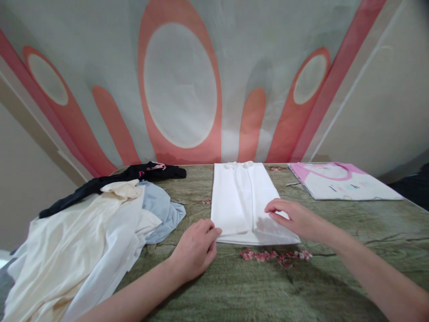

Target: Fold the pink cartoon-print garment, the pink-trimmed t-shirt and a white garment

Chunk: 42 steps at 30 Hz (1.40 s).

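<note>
A white shirt (231, 201) lies in the middle of the table, its sides folded inward and its collar end at the far edge. My left hand (196, 248) is at the shirt's near left corner, fingers curled and closed on the fabric edge. Over the right side of the shirt is my right hand (291, 218), thumb and fingers slightly apart, with nothing visible between them. The near right corner of the shirt spreads wider than the folded part above it.
At left lies a loose heap of clothes: a cream garment (77, 232), a light blue one (164, 212) and a black one (114, 179). A folded white and pink T-shirt (345, 181) rests at the far right. The wood-patterned table (268, 290) has printed pink flowers.
</note>
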Motion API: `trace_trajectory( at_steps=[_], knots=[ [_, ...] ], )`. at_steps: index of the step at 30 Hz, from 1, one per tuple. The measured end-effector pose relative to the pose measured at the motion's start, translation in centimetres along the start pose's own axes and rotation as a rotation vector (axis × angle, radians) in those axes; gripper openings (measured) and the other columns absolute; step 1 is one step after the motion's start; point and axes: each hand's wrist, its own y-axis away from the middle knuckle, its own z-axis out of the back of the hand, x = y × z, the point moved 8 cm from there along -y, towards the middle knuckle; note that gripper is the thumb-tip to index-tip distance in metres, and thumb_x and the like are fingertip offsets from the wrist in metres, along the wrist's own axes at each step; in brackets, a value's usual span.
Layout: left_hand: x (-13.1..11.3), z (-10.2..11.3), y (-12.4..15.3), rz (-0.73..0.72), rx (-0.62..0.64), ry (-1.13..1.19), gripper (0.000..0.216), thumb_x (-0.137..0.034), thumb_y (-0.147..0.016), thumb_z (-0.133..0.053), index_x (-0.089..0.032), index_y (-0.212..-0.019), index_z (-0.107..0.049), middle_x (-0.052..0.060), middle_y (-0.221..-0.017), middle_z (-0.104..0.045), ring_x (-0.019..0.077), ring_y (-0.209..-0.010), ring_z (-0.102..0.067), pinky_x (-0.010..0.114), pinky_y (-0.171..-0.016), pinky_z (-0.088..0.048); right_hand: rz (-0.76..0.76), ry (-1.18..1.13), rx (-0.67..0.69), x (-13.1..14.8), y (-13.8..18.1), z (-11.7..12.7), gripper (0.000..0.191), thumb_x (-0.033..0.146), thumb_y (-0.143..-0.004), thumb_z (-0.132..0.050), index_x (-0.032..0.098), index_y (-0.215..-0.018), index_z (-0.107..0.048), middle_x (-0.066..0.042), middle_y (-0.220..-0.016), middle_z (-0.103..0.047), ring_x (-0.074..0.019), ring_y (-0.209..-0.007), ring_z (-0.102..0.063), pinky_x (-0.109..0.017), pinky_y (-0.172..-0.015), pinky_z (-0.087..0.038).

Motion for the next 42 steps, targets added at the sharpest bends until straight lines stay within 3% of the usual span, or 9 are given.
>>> trace_trajectory(
  at_steps=[4,8,14,18,23,30,37,42],
  knots=[
    [-0.2,0.3,-0.6,-0.011,0.053,-0.033,0.013,-0.023,-0.082,-0.046,-0.018,-0.080,-0.058,0.005,-0.081,-0.054,0.0189,-0.077,-0.051,0.031,-0.071,-0.040,0.001,0.041,0.078,-1.8,2.1,0.0,0.020,0.019,-0.084,-0.045,0.020,-0.094,-0.063,-0.006,-0.097,-0.064,-0.0186,-0.088,-0.059,-0.033,-0.080,-0.047],
    [-1.7,1.2,-2.8,-0.076,0.044,-0.066,0.022,-0.031,-0.087,-0.042,-0.018,-0.081,-0.059,0.006,-0.080,-0.056,0.0195,-0.075,-0.053,0.032,-0.069,-0.040,-0.015,0.026,0.010,-2.4,4.2,-0.1,0.020,0.023,-0.086,-0.046,0.021,-0.096,-0.063,-0.007,-0.101,-0.063,-0.0192,-0.093,-0.059,-0.035,-0.084,-0.047],
    [-6.6,0.1,-7.7,-0.380,0.043,-0.053,0.019,-0.019,-0.085,-0.047,-0.018,-0.102,-0.057,0.006,-0.101,-0.057,0.0184,-0.086,-0.055,0.031,-0.076,-0.042,-0.026,0.078,-0.106,-1.6,6.5,-0.4,0.023,0.018,-0.081,-0.052,0.020,-0.102,-0.060,-0.009,-0.108,-0.059,-0.0199,-0.098,-0.056,-0.036,-0.086,-0.047],
    [-8.3,-1.5,-9.5,-0.441,0.046,-0.134,0.018,-0.011,-0.084,-0.047,-0.016,-0.097,-0.057,0.008,-0.100,-0.058,0.0196,-0.086,-0.057,0.032,-0.075,-0.043,-0.018,0.129,-0.164,-1.6,7.4,-0.6,0.026,0.011,-0.079,-0.049,0.020,-0.102,-0.059,-0.009,-0.106,-0.058,-0.0195,-0.098,-0.056,-0.036,-0.087,-0.047],
    [-8.3,-2.8,-9.4,-0.383,0.141,-0.207,0.009,-0.011,-0.083,-0.048,-0.015,-0.084,-0.057,0.006,-0.083,-0.060,0.0189,-0.071,-0.058,0.031,-0.065,-0.046,0.003,0.178,-0.159,-1.7,7.9,-1.1,0.028,0.009,-0.080,-0.047,0.020,-0.103,-0.059,-0.008,-0.105,-0.058,-0.0191,-0.095,-0.056,-0.035,-0.084,-0.049],
    [-8.4,-2.9,-9.1,-0.390,0.096,-0.228,0.009,-0.010,-0.083,-0.048,-0.015,-0.086,-0.055,0.006,-0.083,-0.060,0.0206,-0.076,-0.059,0.033,-0.066,-0.047,0.021,0.244,-0.191,-1.2,7.9,-1.2,0.026,0.010,-0.083,-0.045,0.019,-0.103,-0.059,-0.008,-0.103,-0.060,-0.0187,-0.093,-0.058,-0.034,-0.083,-0.050],
    [-8.4,-3.3,-9.0,-0.376,0.126,-0.230,0.008,-0.011,-0.083,-0.047,-0.014,-0.086,-0.054,0.006,-0.081,-0.061,0.0208,-0.071,-0.060,0.032,-0.058,-0.048,0.073,0.322,-0.180,-1.3,8.1,-1.6,0.027,0.008,-0.085,-0.040,0.016,-0.105,-0.057,-0.010,-0.105,-0.059,-0.0188,-0.094,-0.058,-0.034,-0.084,-0.050],
    [-8.6,-3.1,-8.9,-0.383,0.122,-0.220,0.008,-0.010,-0.084,-0.048,-0.014,-0.087,-0.054,0.006,-0.084,-0.060,0.0202,-0.075,-0.059,0.032,-0.063,-0.047,0.077,0.346,-0.179,-0.9,8.2,-1.6,0.027,0.008,-0.086,-0.039,0.013,-0.105,-0.058,-0.011,-0.104,-0.059,-0.0185,-0.095,-0.057,-0.033,-0.085,-0.049]
  ],
)
